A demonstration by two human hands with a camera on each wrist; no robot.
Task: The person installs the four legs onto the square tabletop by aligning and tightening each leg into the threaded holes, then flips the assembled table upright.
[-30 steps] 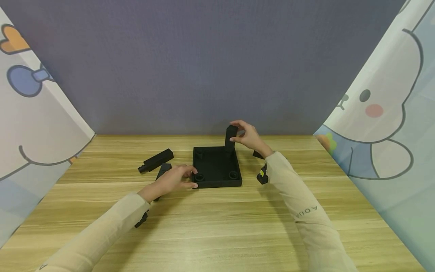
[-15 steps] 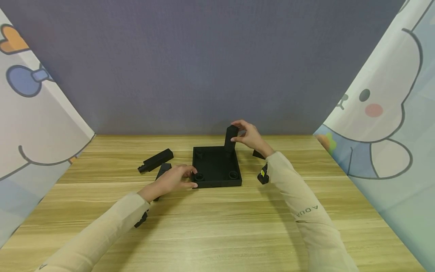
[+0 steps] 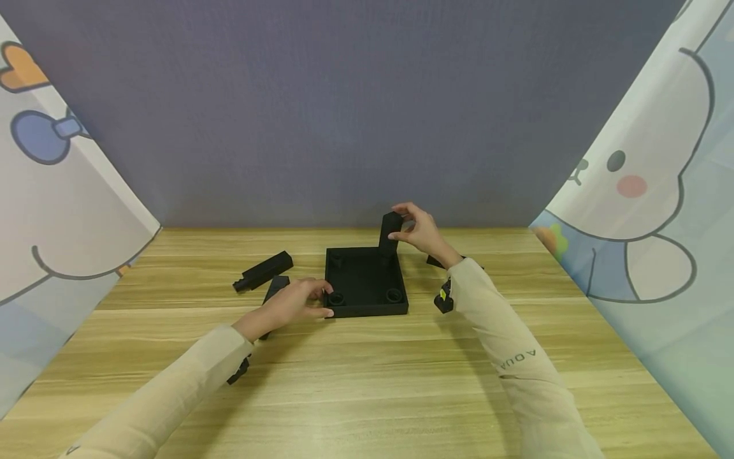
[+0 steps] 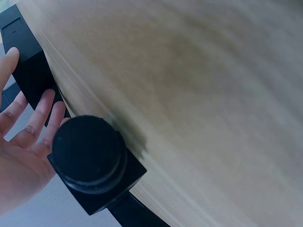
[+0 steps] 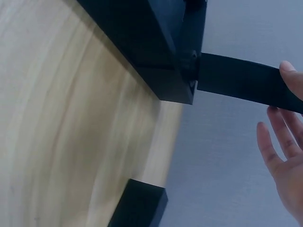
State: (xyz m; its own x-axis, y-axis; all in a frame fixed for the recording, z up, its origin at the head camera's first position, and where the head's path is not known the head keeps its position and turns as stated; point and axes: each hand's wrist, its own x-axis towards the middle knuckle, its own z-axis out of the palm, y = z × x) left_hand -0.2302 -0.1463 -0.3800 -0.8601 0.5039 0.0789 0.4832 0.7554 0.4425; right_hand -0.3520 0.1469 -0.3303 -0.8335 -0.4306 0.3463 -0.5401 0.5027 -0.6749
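A black square tray-like base (image 3: pixel 367 280) with raised edges lies mid-table, with round sockets showing at its corners. My left hand (image 3: pixel 295 301) holds its near-left corner, thumb at the front wall and fingers at the left side. At the far-right corner stands a black square post (image 3: pixel 390 231), upright on the socket there. My right hand (image 3: pixel 421 231) pinches this post near its top, between thumb and fingers. The right wrist view shows the lower end of the post (image 5: pixel 236 78) meeting the base (image 5: pixel 163 85) at its corner.
Left of the base lies a black post (image 3: pixel 265 271) with a narrower notched end. Another black post (image 3: pixel 276 285) is partly under the left hand. A small black piece (image 3: pixel 238 370) sits by the left sleeve. Near the right sleeve are a black piece with a yellow mark (image 3: pixel 443 298) and another black block (image 5: pixel 139 203).
My right hand and the top of the post have shifted very slightly to the right. The left hand and the base have stayed in place.
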